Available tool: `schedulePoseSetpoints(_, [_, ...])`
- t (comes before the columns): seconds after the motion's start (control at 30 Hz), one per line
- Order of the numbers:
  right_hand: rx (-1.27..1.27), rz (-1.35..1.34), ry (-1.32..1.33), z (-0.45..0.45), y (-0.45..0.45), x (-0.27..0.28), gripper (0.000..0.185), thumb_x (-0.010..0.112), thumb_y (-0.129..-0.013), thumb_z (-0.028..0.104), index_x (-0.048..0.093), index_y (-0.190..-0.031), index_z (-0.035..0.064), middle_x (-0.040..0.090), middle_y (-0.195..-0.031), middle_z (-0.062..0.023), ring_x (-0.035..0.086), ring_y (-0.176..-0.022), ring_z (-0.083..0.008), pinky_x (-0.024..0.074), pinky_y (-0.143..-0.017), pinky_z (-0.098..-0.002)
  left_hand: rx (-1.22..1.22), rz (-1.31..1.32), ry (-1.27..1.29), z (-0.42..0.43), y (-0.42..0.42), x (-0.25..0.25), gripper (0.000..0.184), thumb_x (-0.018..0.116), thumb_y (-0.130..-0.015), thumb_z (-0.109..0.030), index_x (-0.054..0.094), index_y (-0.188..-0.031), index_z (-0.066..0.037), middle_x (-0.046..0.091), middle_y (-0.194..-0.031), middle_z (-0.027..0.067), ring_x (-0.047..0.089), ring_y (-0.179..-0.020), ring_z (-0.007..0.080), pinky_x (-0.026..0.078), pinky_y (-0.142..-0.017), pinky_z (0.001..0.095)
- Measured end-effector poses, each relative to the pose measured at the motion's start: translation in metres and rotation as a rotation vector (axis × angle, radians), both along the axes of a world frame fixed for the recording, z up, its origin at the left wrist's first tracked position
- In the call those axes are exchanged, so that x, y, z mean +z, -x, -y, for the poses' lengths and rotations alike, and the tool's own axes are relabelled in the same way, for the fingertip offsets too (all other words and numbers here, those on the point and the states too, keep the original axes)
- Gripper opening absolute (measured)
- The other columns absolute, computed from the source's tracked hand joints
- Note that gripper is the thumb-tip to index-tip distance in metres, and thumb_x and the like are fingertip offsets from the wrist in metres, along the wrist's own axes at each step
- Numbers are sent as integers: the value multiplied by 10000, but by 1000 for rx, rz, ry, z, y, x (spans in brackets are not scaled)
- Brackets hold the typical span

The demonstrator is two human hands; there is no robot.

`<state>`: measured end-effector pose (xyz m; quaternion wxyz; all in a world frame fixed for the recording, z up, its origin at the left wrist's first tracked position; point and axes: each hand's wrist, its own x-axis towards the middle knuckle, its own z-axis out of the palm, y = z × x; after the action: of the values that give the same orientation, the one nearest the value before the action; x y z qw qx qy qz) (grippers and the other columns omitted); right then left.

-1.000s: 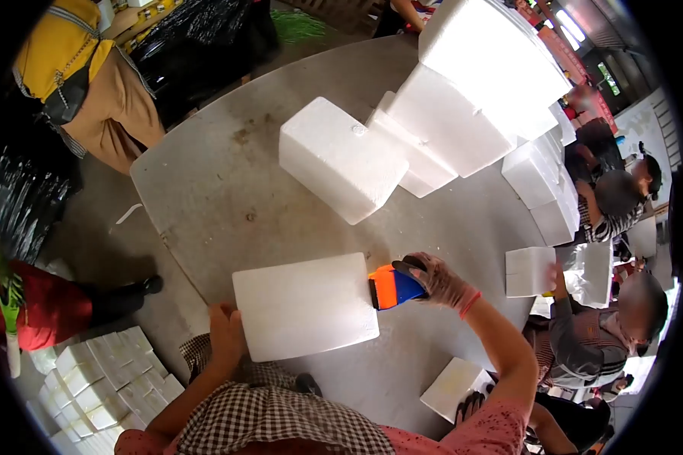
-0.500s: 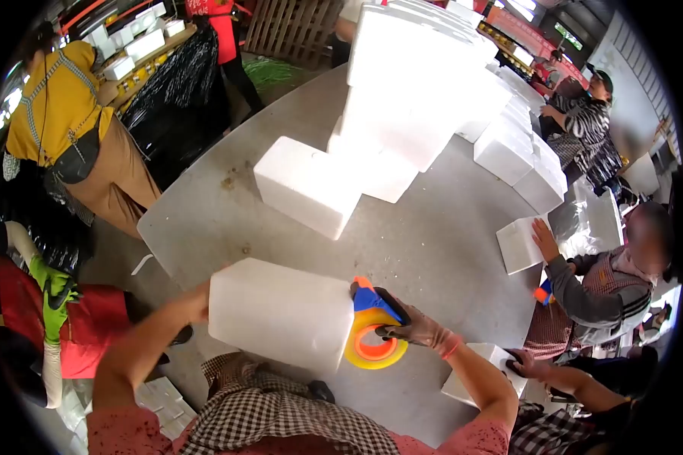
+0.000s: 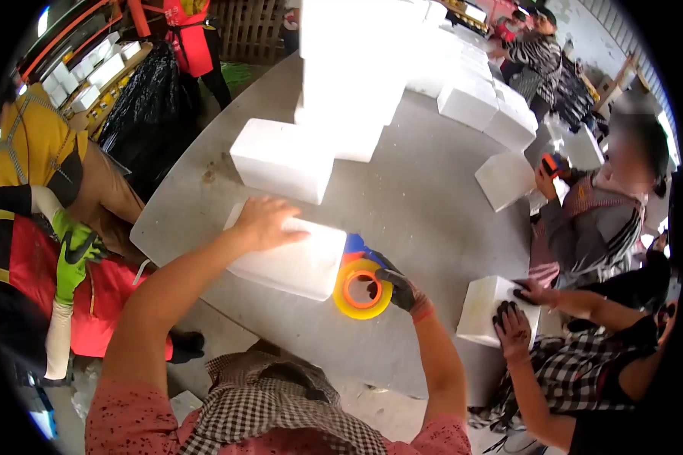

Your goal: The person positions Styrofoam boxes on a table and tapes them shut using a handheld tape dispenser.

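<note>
A white foam box (image 3: 296, 262) lies on the grey table in front of me. My left hand (image 3: 267, 224) rests on its top with the fingers spread, gripping nothing. In my gloved right hand (image 3: 402, 290) is a tape dispenser (image 3: 363, 287) with a blue and orange body and a wide roll of yellow tape on an orange core. The dispenser is against or very close to the box's right end. Part of its handle is hidden behind my fingers.
On the grey table (image 3: 425, 212) stand a white box (image 3: 281, 161), a tall bright stack (image 3: 353, 68) and a row of boxes (image 3: 474, 98). Two co-workers handle boxes (image 3: 501, 180) (image 3: 493, 307) on the right. Green-gloved hands (image 3: 74, 254) are at my left.
The box has gone from tilted up near me to lying lower on the table. My left hand has moved from its left end onto its top. The dispenser has moved along with my right hand.
</note>
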<state>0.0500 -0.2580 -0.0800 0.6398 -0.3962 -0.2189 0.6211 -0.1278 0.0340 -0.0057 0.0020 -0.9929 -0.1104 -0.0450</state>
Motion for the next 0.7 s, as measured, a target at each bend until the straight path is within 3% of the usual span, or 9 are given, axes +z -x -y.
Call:
schedulePoseSetpoints(0.07, [-91,6,49,24,28,-3,659,572,-909,203,266,-1473,50,420,-1420,-100,438,-1280,-218,379,-1057,-338,38,27,127,-2,1,-8,539,575,-806,-610,636,-971,-101,664,-977,131,618,-973,303,460,-809,446])
schedulePoseSetpoints(0.13, [-236,49,68,65,70,-22,644,528,-921,192,247,-1476,24,378,-1462,-108,374,-1339,-227,315,-1103,-357,6,59,117,-1,4,-13,531,585,-799,-611,623,-911,-93,663,-906,125,625,-910,314,464,-770,455])
schedulePoseSetpoints(0.2, [-325,-90,-12,109,125,-60,628,559,-926,195,284,-1470,47,412,-1443,-81,464,-1252,-214,391,-1042,-343,-9,195,88,-2,0,-14,536,604,-784,-611,599,-791,-76,661,-765,113,639,-784,337,471,-692,472])
schedulePoseSetpoints(0.23, [-328,-17,70,108,155,-58,621,548,-936,224,284,-1469,45,390,-1458,-89,451,-1263,-216,380,-1051,-346,50,26,179,2,-1,1,535,611,-786,-603,589,-851,-73,663,-851,135,630,-855,331,458,-732,474])
schedulePoseSetpoints(0.37, [-484,583,26,23,244,-21,619,521,-954,334,307,-1456,43,376,-1454,-97,427,-1273,-224,365,-1051,-352,130,154,75,5,7,-2,628,613,-798,-590,523,-1096,-45,620,-1055,163,577,-994,344,413,-850,480])
schedulePoseSetpoints(0.5, [-768,132,-7,-40,236,-48,512,476,-987,315,376,-1406,40,461,-1337,-57,491,-1176,-167,426,-969,-305,36,359,109,-33,43,-12,682,646,-805,-544,453,-1284,-100,589,-1153,209,566,-1068,361,438,-883,482])
schedulePoseSetpoints(0.57, [-695,204,-93,-46,198,-23,515,484,-983,316,387,-1389,13,490,-1315,-70,490,-1175,-159,417,-995,-304,85,-114,723,-36,64,23,853,687,-773,-548,332,-1437,-147,452,-1354,266,478,-1222,409,411,-983,480])
schedulePoseSetpoints(0.63, [-667,278,-128,-53,162,-4,501,477,-984,309,404,-1373,2,511,-1297,-74,508,-1159,-164,422,-997,-308,-68,-170,589,-22,87,32,918,700,-746,-573,292,-1463,-170,355,-1424,261,431,-1253,447,382,-1024,470])
schedulePoseSetpoints(0.7, [-464,8,-111,-45,132,10,468,489,-968,244,421,-1343,-28,525,-1290,-97,528,-1148,-198,423,-1017,-325,-247,-236,435,-10,109,33,1019,750,-648,-615,302,-1474,-220,149,-1542,215,271,-1348,495,310,-1093,480])
